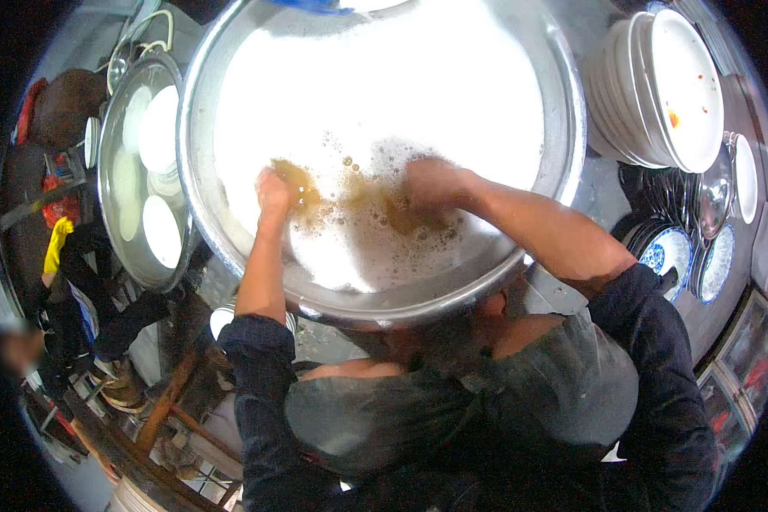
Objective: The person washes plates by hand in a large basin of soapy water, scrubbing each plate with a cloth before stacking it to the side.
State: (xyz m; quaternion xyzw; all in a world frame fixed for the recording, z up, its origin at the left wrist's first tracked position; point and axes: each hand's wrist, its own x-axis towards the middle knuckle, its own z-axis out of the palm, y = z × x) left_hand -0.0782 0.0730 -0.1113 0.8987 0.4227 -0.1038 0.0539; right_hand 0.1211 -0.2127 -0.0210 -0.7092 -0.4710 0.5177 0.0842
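Note:
A large round metal basin (pixel 371 315) of soapy water stands before me, its surface washed out by glare. My left hand (pixel 277 192) dips into the water left of the middle, its fingers curled and partly under the surface. Right of it, my right hand (pixel 436 184) is in the water too, blurred and with its fingers hidden. Bubbles (pixel 384 221) float between and around both hands. Brownish patches show in the water beside them. Whether either hand grips anything under the surface, I cannot make out.
At left, an oval metal tub (pixel 104 192) holds white plates (pixel 163 232) in water. A tall stack of white plates (pixel 691 96) with food scraps stands at right, above blue-patterned dishes (pixel 669 256). Another person wearing a yellow glove (pixel 56 245) is at far left, near a wooden frame (pixel 166 403).

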